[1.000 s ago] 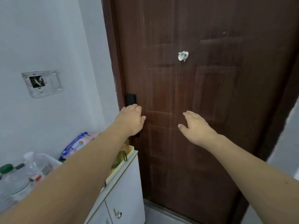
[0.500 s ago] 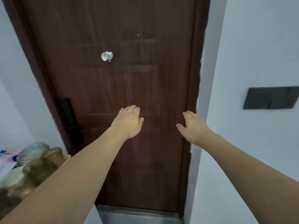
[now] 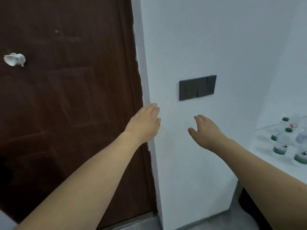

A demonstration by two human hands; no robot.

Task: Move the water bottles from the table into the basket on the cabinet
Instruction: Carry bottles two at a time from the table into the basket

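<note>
Hands, left point(image 3: 144, 124) and right point(image 3: 207, 132), both empty with relaxed fingers; five water bottles point(image 3: 280, 143) on table point(image 3: 265, 151).

A dark wall switch panel point(image 3: 197, 87) sits above the hands; a brown door point(image 3: 66, 97) (white wad point(image 3: 14, 59) stuck on) stands left.

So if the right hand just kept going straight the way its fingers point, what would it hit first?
Most likely the white wall, just below the dark switch panel. The right hand is open and empty; the water bottles stand off to its right. Depth is uncertain.
</note>
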